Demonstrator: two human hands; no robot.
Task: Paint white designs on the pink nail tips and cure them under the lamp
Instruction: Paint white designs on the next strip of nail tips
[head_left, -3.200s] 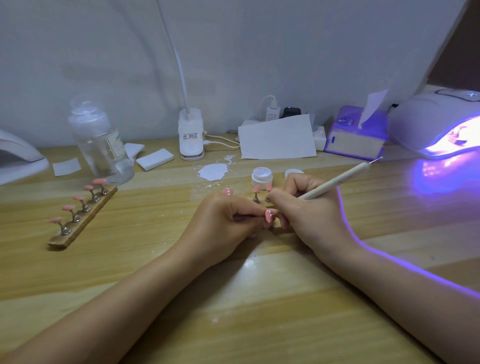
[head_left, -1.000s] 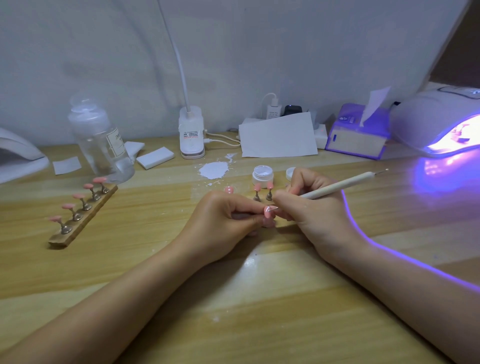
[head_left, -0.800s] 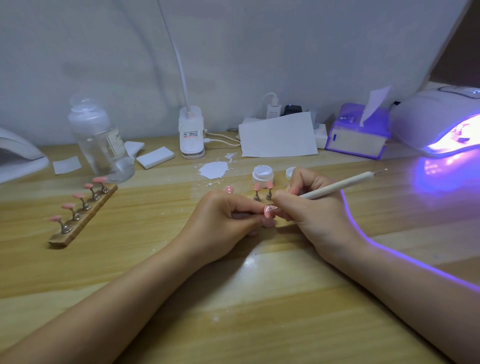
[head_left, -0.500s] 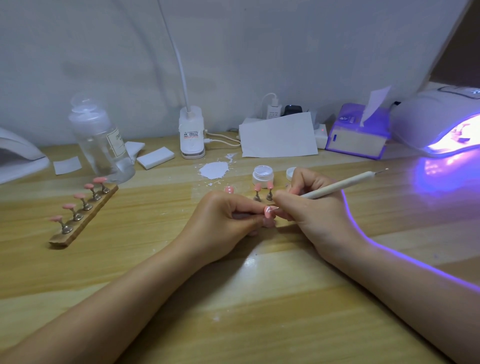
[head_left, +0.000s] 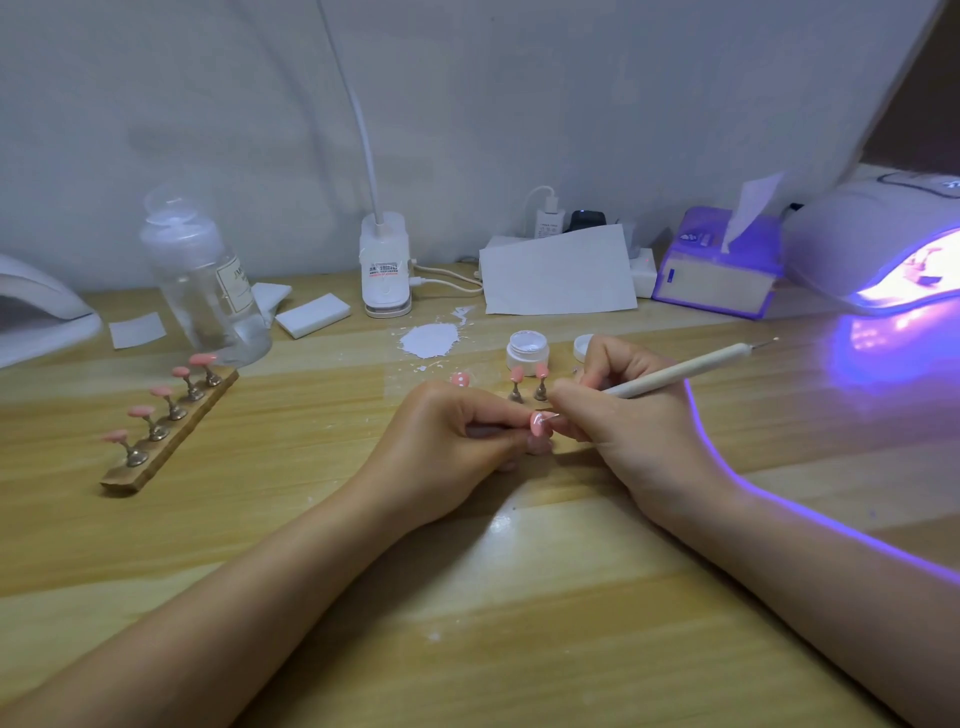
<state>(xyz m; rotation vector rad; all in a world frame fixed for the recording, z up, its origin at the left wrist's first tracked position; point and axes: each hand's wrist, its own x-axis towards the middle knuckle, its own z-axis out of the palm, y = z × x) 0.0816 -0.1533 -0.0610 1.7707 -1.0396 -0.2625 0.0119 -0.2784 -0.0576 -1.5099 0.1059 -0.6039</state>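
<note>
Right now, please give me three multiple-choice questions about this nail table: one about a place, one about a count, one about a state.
1. Where does the small white open jar stand?
A. beside the clear plastic bottle
B. just behind the two single nail stands
C. inside the lamp

2. How many pink nail tips sit on the long wooden holder strip?
A. three
B. five
C. seven

3. What is the state of the white nail-curing lamp at the right?
A. lit violet
B. dark
C. covered with paper

Answers: 1 B, the jar is directly behind the two stands. 2 B, five tips stand in a row. 3 A, violet light spills onto the wooden table.
</note>
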